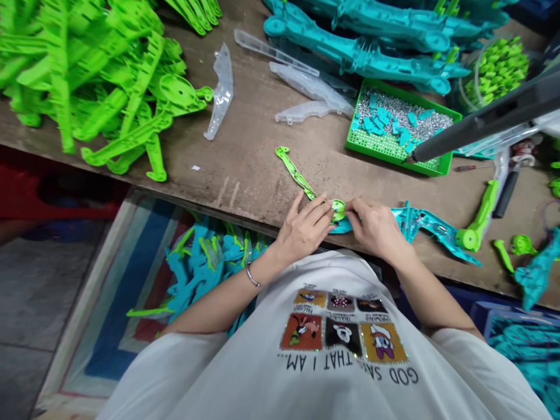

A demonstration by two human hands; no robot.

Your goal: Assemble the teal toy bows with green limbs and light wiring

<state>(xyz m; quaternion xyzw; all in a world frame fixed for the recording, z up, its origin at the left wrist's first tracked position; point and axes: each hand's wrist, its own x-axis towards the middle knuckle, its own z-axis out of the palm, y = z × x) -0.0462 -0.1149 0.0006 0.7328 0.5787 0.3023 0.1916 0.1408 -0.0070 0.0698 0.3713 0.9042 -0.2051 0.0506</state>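
A teal plastic toy body (426, 228) lies along the near edge of the wooden table (258, 157). A thin green arm piece (297, 172) with a round end (338, 207) sits at its left tip. My left hand (304, 228) rests over that joint, fingers pinched on the green piece. My right hand (375, 224) is closed on the teal body just right of the round end, fingertips pressing at the joint. Both hands almost touch each other.
A heap of green parts (96, 81) fills the far left. Teal bodies (363, 41) and clear shells (306, 87) lie at the back. A green tray (396, 153) holds screws and small teal bits. A bag of finished pieces (210, 256) sits below the table.
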